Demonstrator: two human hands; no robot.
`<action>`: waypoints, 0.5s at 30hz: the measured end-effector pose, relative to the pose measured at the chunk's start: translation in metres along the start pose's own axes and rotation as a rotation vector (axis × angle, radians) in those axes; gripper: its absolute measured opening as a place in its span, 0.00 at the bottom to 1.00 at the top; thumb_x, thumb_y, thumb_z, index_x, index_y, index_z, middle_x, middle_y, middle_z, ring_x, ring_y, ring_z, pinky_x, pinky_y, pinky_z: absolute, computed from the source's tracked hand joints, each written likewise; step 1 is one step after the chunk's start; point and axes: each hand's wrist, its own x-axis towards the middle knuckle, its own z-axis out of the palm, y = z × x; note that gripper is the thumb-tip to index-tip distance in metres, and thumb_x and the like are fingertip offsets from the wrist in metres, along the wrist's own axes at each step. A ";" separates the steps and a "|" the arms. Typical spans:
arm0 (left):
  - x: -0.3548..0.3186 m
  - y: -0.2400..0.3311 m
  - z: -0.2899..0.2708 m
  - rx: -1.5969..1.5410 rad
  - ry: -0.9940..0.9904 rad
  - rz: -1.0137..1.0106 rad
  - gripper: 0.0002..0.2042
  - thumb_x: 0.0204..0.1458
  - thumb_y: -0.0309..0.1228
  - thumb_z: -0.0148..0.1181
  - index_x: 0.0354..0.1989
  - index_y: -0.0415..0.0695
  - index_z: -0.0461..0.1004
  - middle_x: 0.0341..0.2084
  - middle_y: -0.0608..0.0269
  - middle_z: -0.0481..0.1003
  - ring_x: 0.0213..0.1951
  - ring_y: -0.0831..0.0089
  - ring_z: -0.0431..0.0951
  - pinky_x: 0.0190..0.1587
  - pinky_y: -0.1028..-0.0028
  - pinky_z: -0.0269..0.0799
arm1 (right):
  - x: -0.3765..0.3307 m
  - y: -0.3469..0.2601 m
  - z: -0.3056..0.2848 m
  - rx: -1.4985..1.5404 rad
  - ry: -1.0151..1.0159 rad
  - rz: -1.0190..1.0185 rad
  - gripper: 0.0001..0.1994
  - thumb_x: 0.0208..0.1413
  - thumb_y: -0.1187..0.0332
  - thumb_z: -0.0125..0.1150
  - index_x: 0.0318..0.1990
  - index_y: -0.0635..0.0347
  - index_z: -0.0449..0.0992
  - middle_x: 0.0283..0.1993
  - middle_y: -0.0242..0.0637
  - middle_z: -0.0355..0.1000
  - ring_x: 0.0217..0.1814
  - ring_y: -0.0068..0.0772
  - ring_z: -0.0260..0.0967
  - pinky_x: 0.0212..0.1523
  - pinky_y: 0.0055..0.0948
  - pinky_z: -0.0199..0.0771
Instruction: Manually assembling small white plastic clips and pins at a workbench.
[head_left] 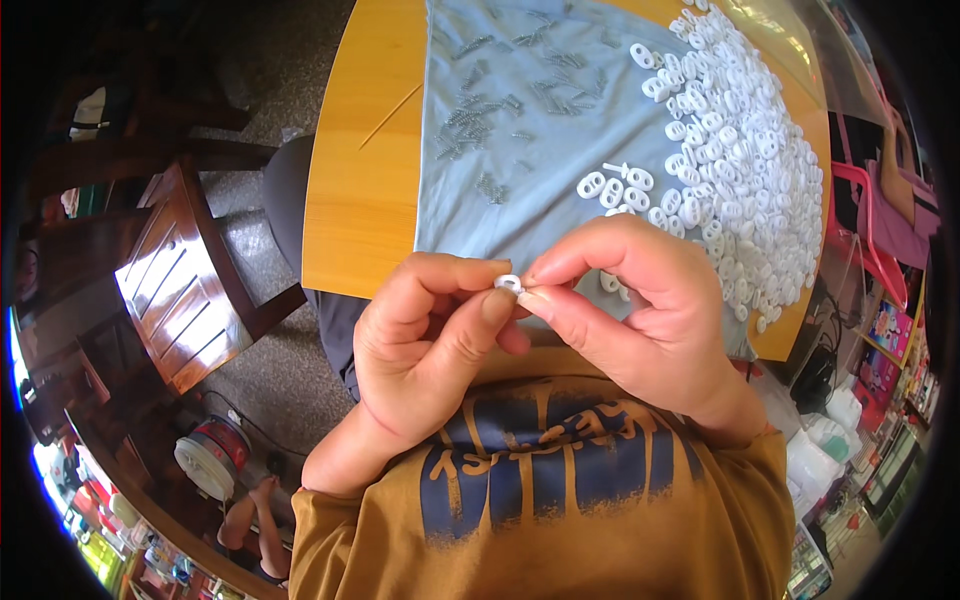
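With fingers of both left hand (425, 338) and right hand (655, 315), pinching one little white plastic piece (510, 283) right around the near edge of the table (360, 215), blocking part of that edge. Toward the right edge, a huge heap of white pieces (745, 165). On the blue-grey cloth (545, 195), loose springs (465, 127) near its far left corner. Between cloth and left edge, a thin wooden stick (390, 117). Past the near right corner, white bags (822, 440), can't tell what's inside.

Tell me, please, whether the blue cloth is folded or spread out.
Spread out, though creased: the cloth covers much of the table, with metal pieces and white pieces on it.
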 end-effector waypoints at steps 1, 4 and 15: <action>0.001 0.000 -0.001 -0.054 -0.019 -0.012 0.07 0.53 0.19 0.53 0.40 0.36 0.68 0.30 0.58 0.75 0.28 0.79 0.75 0.31 0.82 0.72 | -0.001 -0.001 0.001 -0.001 -0.001 -0.002 0.08 0.44 0.83 0.61 0.33 0.66 0.72 0.31 0.37 0.72 0.32 0.24 0.70 0.34 0.20 0.68; 0.003 0.001 -0.002 -0.127 -0.029 -0.031 0.07 0.54 0.20 0.52 0.40 0.36 0.67 0.31 0.57 0.75 0.28 0.79 0.75 0.32 0.82 0.72 | -0.001 -0.003 0.001 0.029 0.006 0.029 0.10 0.44 0.82 0.62 0.36 0.66 0.72 0.34 0.37 0.71 0.35 0.25 0.69 0.37 0.21 0.68; 0.004 -0.002 0.000 -0.167 -0.054 -0.045 0.07 0.54 0.20 0.52 0.40 0.36 0.66 0.31 0.57 0.74 0.27 0.79 0.74 0.31 0.82 0.71 | 0.001 0.004 0.000 -0.074 -0.020 -0.014 0.04 0.50 0.77 0.58 0.34 0.65 0.72 0.29 0.37 0.70 0.28 0.25 0.66 0.31 0.22 0.65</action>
